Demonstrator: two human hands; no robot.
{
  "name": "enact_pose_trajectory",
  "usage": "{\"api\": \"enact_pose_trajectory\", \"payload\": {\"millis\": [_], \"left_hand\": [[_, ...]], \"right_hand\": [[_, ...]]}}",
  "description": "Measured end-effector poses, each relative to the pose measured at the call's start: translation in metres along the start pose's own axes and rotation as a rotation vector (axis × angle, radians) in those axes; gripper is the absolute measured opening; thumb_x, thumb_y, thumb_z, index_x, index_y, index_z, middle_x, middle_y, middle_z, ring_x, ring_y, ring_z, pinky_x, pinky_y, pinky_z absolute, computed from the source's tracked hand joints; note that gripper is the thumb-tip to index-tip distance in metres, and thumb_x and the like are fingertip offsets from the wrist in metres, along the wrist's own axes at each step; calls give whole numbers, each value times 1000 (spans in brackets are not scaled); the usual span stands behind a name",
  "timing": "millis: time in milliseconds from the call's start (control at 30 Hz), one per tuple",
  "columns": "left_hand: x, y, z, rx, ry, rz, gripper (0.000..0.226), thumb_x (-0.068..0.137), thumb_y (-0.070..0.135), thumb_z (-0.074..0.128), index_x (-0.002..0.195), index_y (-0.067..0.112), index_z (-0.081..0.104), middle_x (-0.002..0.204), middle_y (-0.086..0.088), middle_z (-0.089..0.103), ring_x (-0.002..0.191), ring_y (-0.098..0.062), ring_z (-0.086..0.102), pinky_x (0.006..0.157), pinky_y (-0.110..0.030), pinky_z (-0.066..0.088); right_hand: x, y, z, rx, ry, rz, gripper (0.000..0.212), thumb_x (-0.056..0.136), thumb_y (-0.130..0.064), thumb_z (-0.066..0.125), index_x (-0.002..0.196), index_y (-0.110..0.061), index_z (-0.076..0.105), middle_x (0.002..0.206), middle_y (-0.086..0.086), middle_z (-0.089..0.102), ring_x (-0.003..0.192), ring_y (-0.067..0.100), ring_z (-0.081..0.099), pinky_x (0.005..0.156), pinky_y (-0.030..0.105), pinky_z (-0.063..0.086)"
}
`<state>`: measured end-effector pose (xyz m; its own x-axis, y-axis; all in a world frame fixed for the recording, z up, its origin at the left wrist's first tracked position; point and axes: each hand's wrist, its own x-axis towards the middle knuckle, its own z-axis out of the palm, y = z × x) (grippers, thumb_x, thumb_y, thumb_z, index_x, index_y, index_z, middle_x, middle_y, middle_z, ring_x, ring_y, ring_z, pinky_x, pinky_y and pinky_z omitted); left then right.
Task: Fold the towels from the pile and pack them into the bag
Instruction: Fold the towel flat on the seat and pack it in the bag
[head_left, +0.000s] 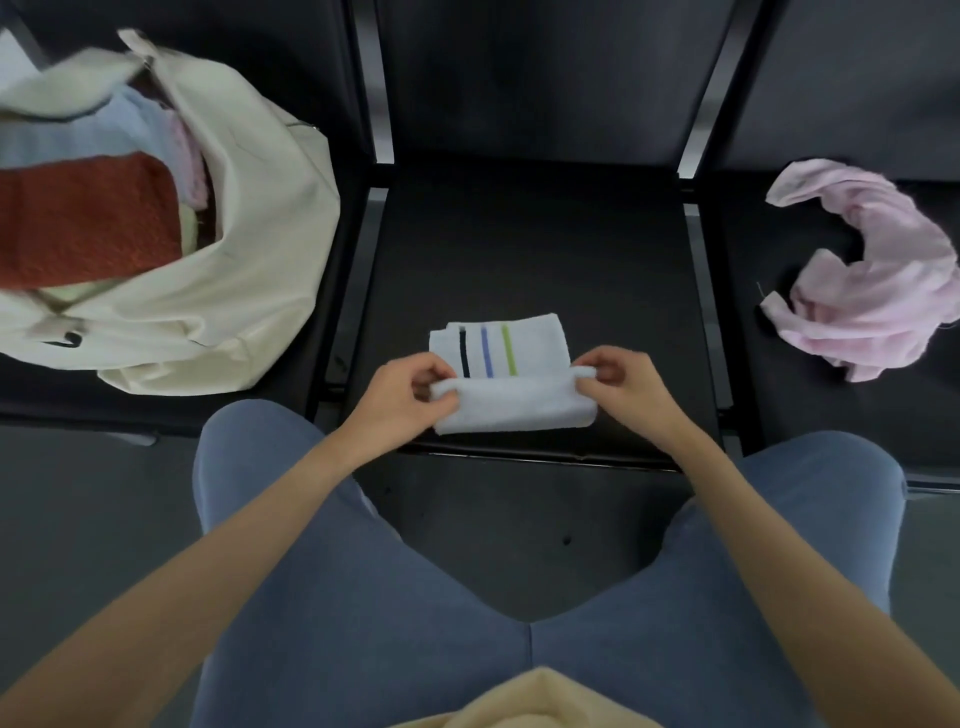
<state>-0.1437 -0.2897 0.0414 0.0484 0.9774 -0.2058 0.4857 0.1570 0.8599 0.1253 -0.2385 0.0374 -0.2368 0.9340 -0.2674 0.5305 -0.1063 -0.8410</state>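
The white towel (511, 410) lies on the near part of the middle seat (530, 249), with its near edge raised and being turned away from the person. The left hand (402, 397) pinches the left end of the raised edge between thumb and curled fingers; the right hand (623, 382) pinches the right end in the same manner. Neither hand is spread.

The step in hand is judged to be a further fold, near half over far half. For a clean result:

1. Both ends are to be kept level, so that the raised edge stays parallel to the far edge.
2. The edge is to be carried over until it meets the far edge, covering the three stripes (485, 351).
3. The corners are to be aligned before release; the far-left corner already shows a slight offset layer, which may be squared at the same time.
4. The fold is to be pressed flat, since thick terry is likely to spring open.

To the far left, on the neighbouring seat, the bag (249, 291) stands open, with a red towel (88, 223) and other cloths inside; room for the white towel appears to remain on top. To the far right, a pink towel (872, 280) lies crumpled and unfolded.
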Motion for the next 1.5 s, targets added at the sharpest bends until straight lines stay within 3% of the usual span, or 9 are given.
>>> {"api": "enact_pose_trajectory", "payload": {"millis": [167,300,533,767,900,1000,1133,1333,1500], "left_hand": [[41,-1,-2,-149,227,-164,10,84,14,69,90,19,63,93,-8,68,88,-19,65,80,-36,55],[73,-13,2,-214,270,-285,18,86,25,70,101,20,59,101,-7,65,97,-21,64,86,-46,56],[83,-14,18,-95,324,-310,58,89,29,66,138,6,44,122,-1,56,112,-15,55,93,-27,46],[62,-33,35,223,350,-436,61,78,49,71,116,4,57,118,-14,54,110,-29,53,89,-42,49],[59,-30,45,253,259,-535,52,79,53,65,98,5,62,114,-17,55,112,-34,50,88,-43,48],[56,-28,48,73,252,-560,36,68,49,67,69,15,54,99,-14,63,96,-31,61,70,-34,50],[43,-19,46,-249,310,-512,27,86,31,64,100,10,53,96,-2,57,83,-13,55,58,-24,39],[28,-3,-1,-851,297,-580,45,90,35,58,126,9,51,117,-7,63,103,-23,63,79,-36,54],[8,3,-56,-1304,149,-589,53,81,33,60,130,15,50,129,-18,57,115,-45,55,100,-62,40]], "right_hand": [[32,-8,14,303,208,204,27,88,-19,65,113,-11,63,99,-4,64,94,7,60,80,22,48],[54,-7,28,415,299,309,35,90,-26,63,120,-8,59,102,-5,60,91,5,56,71,19,45],[61,7,44,307,337,269,57,82,-14,71,134,-8,48,122,3,60,109,14,58,91,26,50],[61,20,55,-105,311,300,47,83,-31,70,120,-4,57,124,13,51,118,24,45,90,29,41],[56,8,59,-90,252,317,38,89,-30,61,113,-2,53,120,13,49,112,24,46,84,28,41],[47,-6,55,80,246,291,25,90,-24,58,107,-9,46,95,0,53,88,16,53,62,22,42],[35,-30,50,150,269,206,31,88,-26,64,110,-10,49,95,-3,53,88,11,54,75,26,46],[43,-109,58,268,240,49,31,85,-26,67,109,-10,55,105,3,59,89,9,57,68,21,44],[48,-197,81,233,142,-132,28,82,-27,70,102,-13,56,100,2,60,88,12,59,72,25,50]]}}
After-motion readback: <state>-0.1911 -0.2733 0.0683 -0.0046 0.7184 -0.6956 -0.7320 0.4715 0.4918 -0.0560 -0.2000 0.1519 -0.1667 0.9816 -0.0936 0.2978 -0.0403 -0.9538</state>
